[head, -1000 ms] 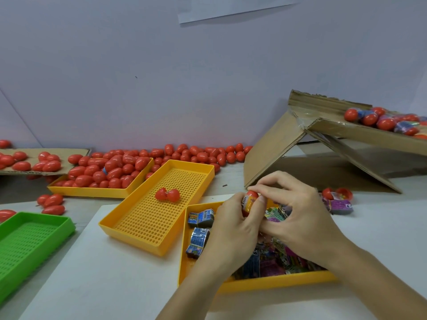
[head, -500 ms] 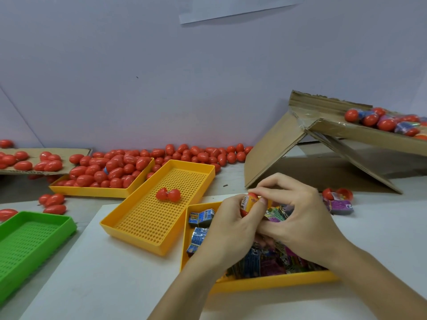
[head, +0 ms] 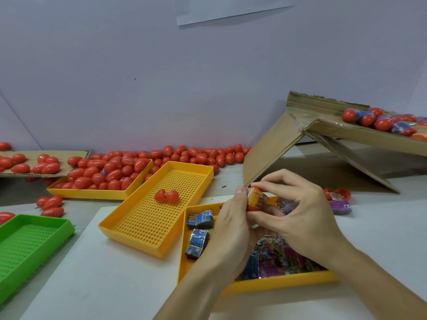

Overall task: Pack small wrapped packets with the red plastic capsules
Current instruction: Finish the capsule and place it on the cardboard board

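Capsule [head: 253, 199], half-stuffed with a packet [head: 255, 197], sits pinched between both hands [head: 233, 225] [head: 300, 215] above the packet tray [head: 277, 281]; a bulging wrapper could block the halves closing and pop out.

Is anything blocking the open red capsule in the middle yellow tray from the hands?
Nothing visible does. The open capsule lies alone in the tray, left of both hands, which already hold another capsule with a packet.

Bare white board [head: 97, 269] lies open at front left, between the green tray [head: 30, 245] and two yellow trays [head: 159, 218] [head: 277, 282]. A tilted cardboard flap [head: 272, 155] blocks the right rear. Loose red capsules [head: 198, 155] line the back wall.
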`<state>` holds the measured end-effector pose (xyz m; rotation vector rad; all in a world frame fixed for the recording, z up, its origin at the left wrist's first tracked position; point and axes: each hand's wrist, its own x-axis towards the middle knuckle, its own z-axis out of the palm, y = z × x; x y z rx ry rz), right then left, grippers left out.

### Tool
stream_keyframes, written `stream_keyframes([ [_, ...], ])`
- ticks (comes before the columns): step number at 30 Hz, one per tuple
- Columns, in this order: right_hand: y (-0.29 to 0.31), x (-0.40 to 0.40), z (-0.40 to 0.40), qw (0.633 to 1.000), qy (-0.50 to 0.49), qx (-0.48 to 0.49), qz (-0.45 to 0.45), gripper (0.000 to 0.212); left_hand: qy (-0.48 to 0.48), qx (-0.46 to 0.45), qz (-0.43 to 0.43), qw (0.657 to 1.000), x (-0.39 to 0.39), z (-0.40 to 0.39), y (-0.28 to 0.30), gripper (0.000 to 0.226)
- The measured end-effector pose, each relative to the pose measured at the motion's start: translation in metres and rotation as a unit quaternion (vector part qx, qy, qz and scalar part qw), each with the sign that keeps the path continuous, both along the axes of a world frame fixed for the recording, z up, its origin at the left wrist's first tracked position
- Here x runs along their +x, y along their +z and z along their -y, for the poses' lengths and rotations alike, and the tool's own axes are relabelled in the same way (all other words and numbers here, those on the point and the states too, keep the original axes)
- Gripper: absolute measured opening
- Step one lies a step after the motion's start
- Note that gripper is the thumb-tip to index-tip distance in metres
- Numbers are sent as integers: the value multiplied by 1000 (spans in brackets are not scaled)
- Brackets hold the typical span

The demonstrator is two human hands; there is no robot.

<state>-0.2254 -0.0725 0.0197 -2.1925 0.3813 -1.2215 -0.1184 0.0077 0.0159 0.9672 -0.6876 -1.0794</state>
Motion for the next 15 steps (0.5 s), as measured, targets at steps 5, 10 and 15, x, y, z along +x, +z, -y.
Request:
stream_keyframes([
  [5,-2,1,-2,999,20,39,23,52,11,-6,-6,1000,-3,2,-2,48],
  [10,-2,2,-2,998,18,60,24,51,25,17,8,999,-4,1,-1,49],
  [15,1,1,-2,998,16,68,6,51,36,40,18,998,3,0,4,50],
])
